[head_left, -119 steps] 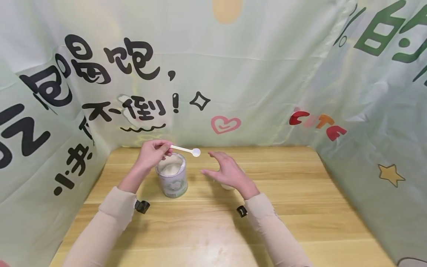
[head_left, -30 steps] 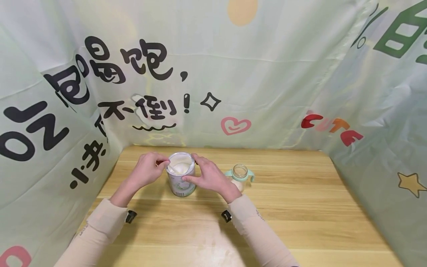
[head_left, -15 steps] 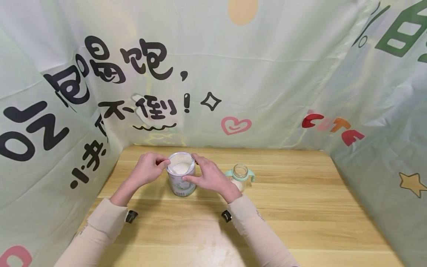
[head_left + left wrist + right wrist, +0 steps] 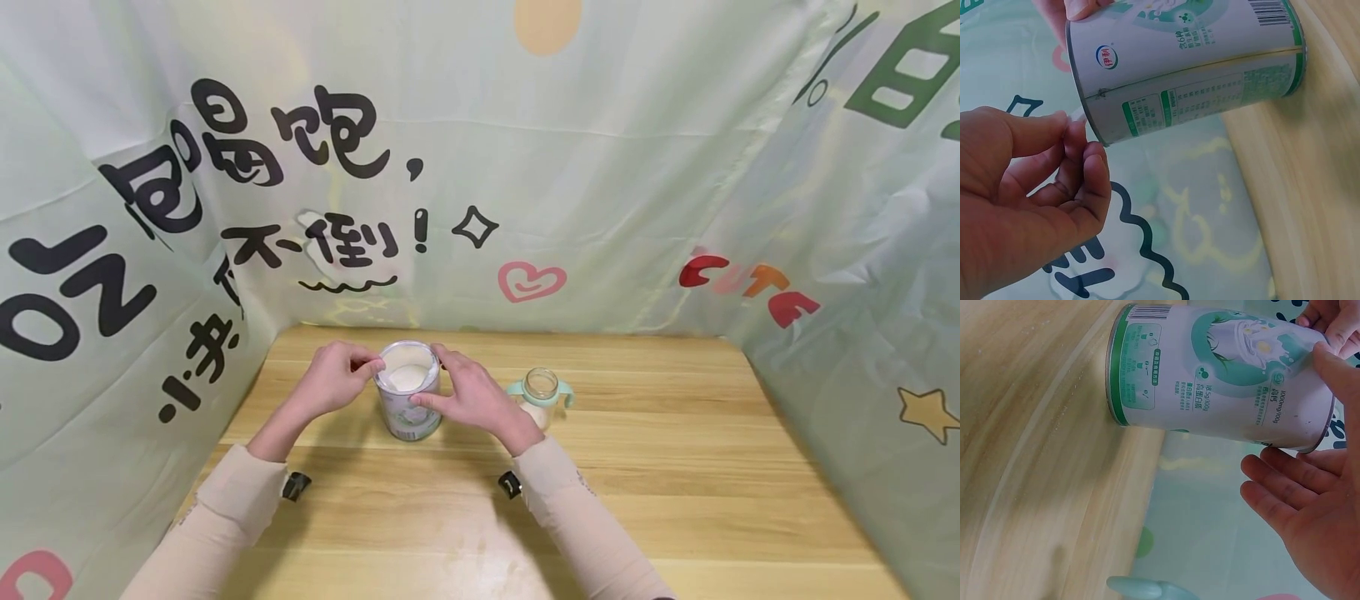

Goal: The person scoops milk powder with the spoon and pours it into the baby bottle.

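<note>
A milk powder can (image 4: 411,417), white-lilac with green print, stands upright and open, with pale powder (image 4: 408,378) inside. My left hand (image 4: 333,383) is at its left rim, thumb and forefinger together. In the left wrist view a small white bit of the scoop (image 4: 1078,114) shows between those fingertips; the rest is hidden inside the can. My right hand (image 4: 476,396) holds the can's right side near the top, thumb in front and fingers toward the back. Right of it stands an uncapped baby bottle (image 4: 541,387) with mint handles and pale contents, partly hidden by my right wrist.
A wooden table (image 4: 480,517) carries the can and bottle. Printed fabric (image 4: 600,208) rises behind it and on both sides. In the right wrist view, a mint bottle handle (image 4: 1147,587) shows at the bottom edge, and light specks lie on the wood.
Four seconds ago the left hand held the scoop above the can and the right hand was near the bottle. Since then the right hand took hold of the can, and the scoop sank from sight.
</note>
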### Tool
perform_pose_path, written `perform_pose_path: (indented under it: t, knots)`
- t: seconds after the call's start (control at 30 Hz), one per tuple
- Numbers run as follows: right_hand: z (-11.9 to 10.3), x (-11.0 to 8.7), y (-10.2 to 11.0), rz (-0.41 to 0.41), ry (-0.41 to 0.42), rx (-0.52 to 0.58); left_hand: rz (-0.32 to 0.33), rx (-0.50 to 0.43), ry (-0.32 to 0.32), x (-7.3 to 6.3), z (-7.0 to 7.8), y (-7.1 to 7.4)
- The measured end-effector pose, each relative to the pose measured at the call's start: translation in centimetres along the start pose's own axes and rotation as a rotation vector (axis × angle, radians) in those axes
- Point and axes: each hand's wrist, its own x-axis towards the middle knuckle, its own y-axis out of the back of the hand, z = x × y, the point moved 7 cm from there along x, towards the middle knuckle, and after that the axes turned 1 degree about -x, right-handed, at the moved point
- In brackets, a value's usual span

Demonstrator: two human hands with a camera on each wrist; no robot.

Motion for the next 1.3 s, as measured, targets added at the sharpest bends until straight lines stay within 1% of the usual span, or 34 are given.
perform_pose_path:
  t: [0.27,0.5,0.7,0.8,0.87,1.0,1.2,1.3]
  knots:
    - [-0.1,0.0,0.0,-0.004,-0.004,0.002,-0.022,-0.003,-0.007,-0.1,0.0,0.0]
    - [0.0,0.0,0.1,-0.008,-0.007,0.004,-0.031,-0.006,-0.035,-0.1,0.2,-0.1]
    - [0.1,0.0,0.0,-0.012,-0.014,0.003,-0.047,-0.026,-0.034,-0.1,0.3,-0.1]
    - [0.2,0.0,0.0,-0.013,-0.012,0.001,-0.043,-0.027,-0.038,0.0,0.2,-0.2]
    - [0.2,0.0,0.0,-0.014,-0.013,0.001,-0.026,-0.021,-0.037,0.1,0.1,-0.2]
    - [0.1,0.0,0.0,-0.020,-0.019,0.008,0.034,-0.011,-0.035,0.2,-0.3,-0.1]
    - [0.0,0.0,0.0,-0.025,-0.016,0.012,0.141,-0.045,-0.037,0.1,-0.7,0.3]
    - [0.0,-0.1,0.0,-0.029,-0.023,0.011,0.182,-0.066,-0.033,0.1,-0.7,0.5]
